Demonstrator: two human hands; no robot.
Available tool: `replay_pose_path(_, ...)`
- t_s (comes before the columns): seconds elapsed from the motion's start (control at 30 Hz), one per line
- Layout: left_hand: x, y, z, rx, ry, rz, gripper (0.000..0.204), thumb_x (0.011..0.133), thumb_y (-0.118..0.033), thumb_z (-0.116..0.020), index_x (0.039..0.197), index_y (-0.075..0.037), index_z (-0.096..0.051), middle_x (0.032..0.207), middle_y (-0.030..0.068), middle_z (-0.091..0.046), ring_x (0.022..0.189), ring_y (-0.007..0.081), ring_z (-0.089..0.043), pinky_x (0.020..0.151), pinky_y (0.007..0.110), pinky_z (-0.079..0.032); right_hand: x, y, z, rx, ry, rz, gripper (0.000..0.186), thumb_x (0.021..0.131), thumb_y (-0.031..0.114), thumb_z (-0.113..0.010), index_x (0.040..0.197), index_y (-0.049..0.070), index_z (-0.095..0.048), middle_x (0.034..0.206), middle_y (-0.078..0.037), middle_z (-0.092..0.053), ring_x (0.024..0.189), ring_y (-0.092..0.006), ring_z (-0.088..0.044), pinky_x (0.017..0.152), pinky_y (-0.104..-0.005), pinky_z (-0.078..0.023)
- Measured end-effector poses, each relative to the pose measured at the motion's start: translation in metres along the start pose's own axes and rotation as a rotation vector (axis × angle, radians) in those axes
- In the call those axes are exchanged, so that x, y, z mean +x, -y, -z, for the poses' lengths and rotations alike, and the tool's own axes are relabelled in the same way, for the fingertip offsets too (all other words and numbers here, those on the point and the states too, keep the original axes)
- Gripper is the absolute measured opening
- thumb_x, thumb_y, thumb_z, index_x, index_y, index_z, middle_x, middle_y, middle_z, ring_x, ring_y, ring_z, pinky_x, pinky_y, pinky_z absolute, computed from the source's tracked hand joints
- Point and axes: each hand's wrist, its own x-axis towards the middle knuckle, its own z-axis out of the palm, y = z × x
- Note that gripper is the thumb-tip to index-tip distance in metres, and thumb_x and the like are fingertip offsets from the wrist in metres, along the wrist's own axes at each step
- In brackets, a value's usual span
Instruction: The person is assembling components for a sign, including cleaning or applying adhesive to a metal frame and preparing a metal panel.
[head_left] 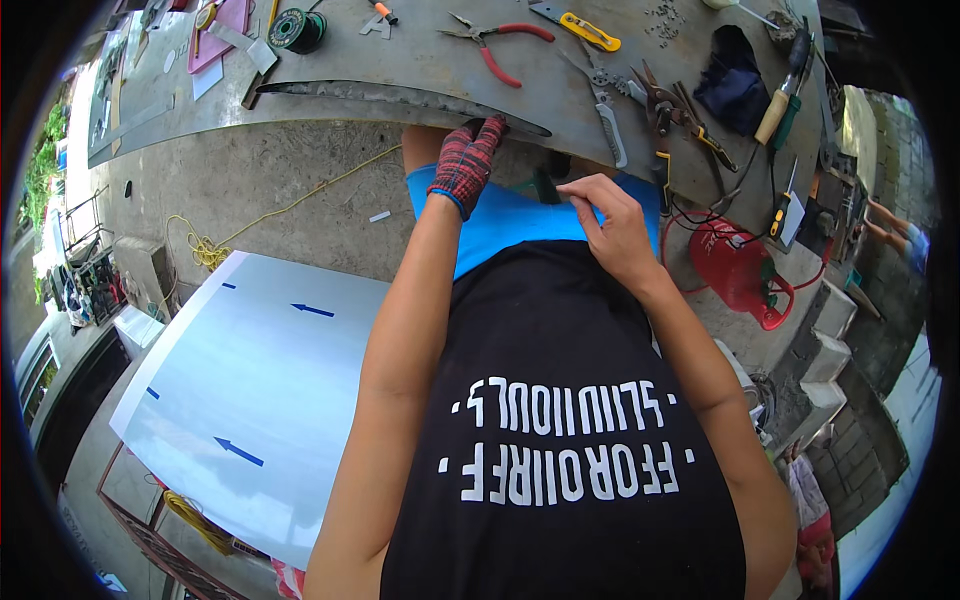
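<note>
A long, curved dark metal strip (400,97) lies along the near edge of the metal-topped table. My left hand (467,163), in a red and black knit glove, is closed at the strip's right part, fingertips over the table edge. Bare and curled, my right hand (615,225) is in front of my blue shorts (500,225), thumb and forefinger close together. Whatever it may pinch is too small or hidden to name. Just left of its fingertips is a dark object (546,186), its kind unclear.
On the table (380,50) lie red-handled pliers (495,45), a yellow utility knife (590,31), snips (665,105), a wire spool (297,31) and a dark cloth (730,80). A red tank (735,262) stands at right. A glossy sheet (270,370) is at left, near a yellow cord (207,250).
</note>
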Motion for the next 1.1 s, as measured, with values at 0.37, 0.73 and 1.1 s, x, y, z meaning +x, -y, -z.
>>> replay_pose_path(0.37,-0.004,-0.001,0.004,0.045,-0.018,-0.011,0.047,0.104,-0.042,-0.063,0.119,0.001,-0.076,0.118,0.0192,-0.075,0.108,0.0326,-0.067,0.099,0.038,-0.048,0.046,-0.016,-0.028,-0.407,-0.195,0.194,0.047,0.086,0.004,-0.077,0.131,0.004,-0.064,0.118,-0.013,-0.064,0.113,-0.035,-0.06,0.098,-0.0439,-0.05)
replay_pose_path(0.73,0.018,0.028,0.003,0.063,-0.021,-0.065,0.055,0.102,-0.048,-0.064,0.118,0.004,-0.073,0.116,0.0253,-0.073,0.109,0.0399,-0.067,0.095,0.043,-0.05,0.083,-0.045,-0.064,-0.575,-0.112,0.283,0.043,0.081,0.003,-0.073,0.123,0.01,-0.067,0.111,-0.008,-0.063,0.105,-0.0299,-0.06,0.09,-0.043,-0.047)
replay_pose_path(1.1,-0.001,0.003,0.005,0.079,-0.002,-0.068,0.054,0.102,-0.049,-0.062,0.122,0.001,-0.073,0.117,0.0237,-0.074,0.107,0.0393,-0.068,0.095,0.043,-0.051,0.082,-0.044,-0.068,-0.59,-0.143,0.277,0.043,0.079,0.003,-0.074,0.121,0.011,-0.067,0.112,-0.006,-0.064,0.106,-0.0284,-0.06,0.09,-0.0427,-0.045)
